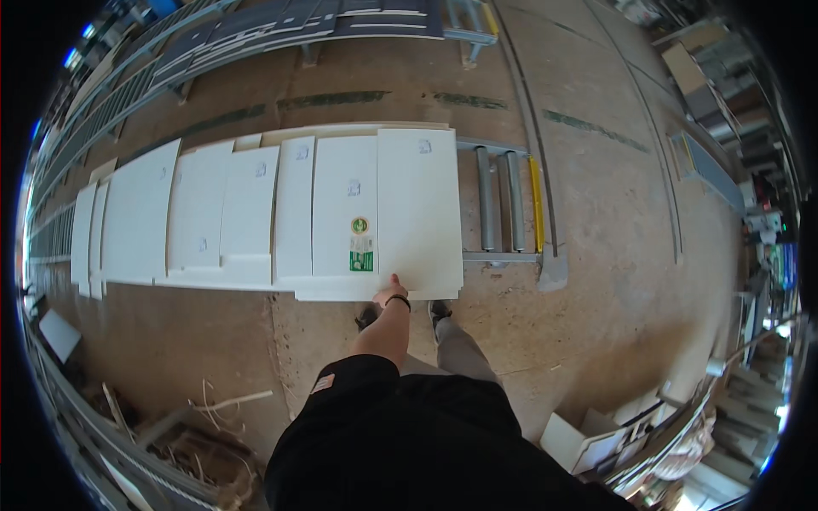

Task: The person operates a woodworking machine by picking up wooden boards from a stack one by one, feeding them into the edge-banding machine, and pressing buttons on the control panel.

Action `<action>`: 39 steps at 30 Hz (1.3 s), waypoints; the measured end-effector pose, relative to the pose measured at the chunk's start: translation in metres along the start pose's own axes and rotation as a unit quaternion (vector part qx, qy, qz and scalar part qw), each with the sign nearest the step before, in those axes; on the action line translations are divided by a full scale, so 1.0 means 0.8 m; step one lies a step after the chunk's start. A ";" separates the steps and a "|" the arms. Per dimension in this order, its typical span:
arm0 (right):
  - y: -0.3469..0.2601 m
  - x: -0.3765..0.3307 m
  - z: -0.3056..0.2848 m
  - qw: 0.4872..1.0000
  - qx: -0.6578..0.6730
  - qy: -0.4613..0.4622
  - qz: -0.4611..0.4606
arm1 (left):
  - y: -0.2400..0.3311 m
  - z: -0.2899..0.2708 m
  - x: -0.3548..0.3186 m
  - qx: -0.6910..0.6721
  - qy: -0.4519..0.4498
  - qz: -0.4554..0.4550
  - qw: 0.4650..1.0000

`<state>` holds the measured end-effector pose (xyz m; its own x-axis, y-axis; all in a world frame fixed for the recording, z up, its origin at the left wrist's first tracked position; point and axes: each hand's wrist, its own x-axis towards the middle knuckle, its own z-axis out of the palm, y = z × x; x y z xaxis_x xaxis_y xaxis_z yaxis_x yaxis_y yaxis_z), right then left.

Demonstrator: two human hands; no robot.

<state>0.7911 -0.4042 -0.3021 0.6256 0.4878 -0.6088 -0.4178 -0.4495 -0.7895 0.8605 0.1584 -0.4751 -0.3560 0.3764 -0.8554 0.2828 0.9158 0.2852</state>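
My left hand is at the near edge of the stacked white panels, below the rightmost one. Its thumb lies stretched over the top face and the other fingers are bunched at the edge, partly hidden; it looks closed on the edge. A dark band circles the wrist. The rightmost white panel is broad and has a small printed label near its far end. Beside it, a narrower white panel carries a green-and-white sticker and a round one. My right hand is out of view.
More overlapping white panels stretch left along the roller conveyor, whose bare rollers and yellow end bar show at right. Dark panels lie on another conveyor at the back. Scrap strips and a white box are nearer me.
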 end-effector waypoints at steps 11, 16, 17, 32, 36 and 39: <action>-0.180 0.236 -0.166 0.966 -0.032 0.125 0.223 | -0.189 -0.090 -0.034 -0.334 -0.433 0.023 0.837; -0.105 0.332 -0.172 0.707 0.359 -0.417 0.445 | -0.192 -0.186 -0.200 -0.346 -0.506 0.069 0.787; -0.112 0.317 -0.132 0.882 0.077 -0.307 0.348 | -0.195 -0.208 -0.204 -0.341 -0.508 0.093 0.786; -0.223 0.096 0.262 0.930 0.024 -0.367 0.005 | -0.489 -0.577 -0.300 -0.526 -0.489 0.244 0.651; -0.258 -0.057 0.409 0.867 0.073 -0.490 0.056 | -0.547 -0.686 -0.304 -0.577 -0.428 0.326 0.614; -0.250 -0.140 0.521 0.841 -0.067 -0.537 -0.021 | -0.596 -0.742 -0.291 -0.610 -0.368 0.386 0.586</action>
<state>0.5299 -0.0568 -0.1082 -0.3484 0.8667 -0.3570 -0.2868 -0.4612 -0.8397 0.2797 -0.2825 -0.1548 0.0656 0.9933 -0.0955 -0.9005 0.1002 0.4231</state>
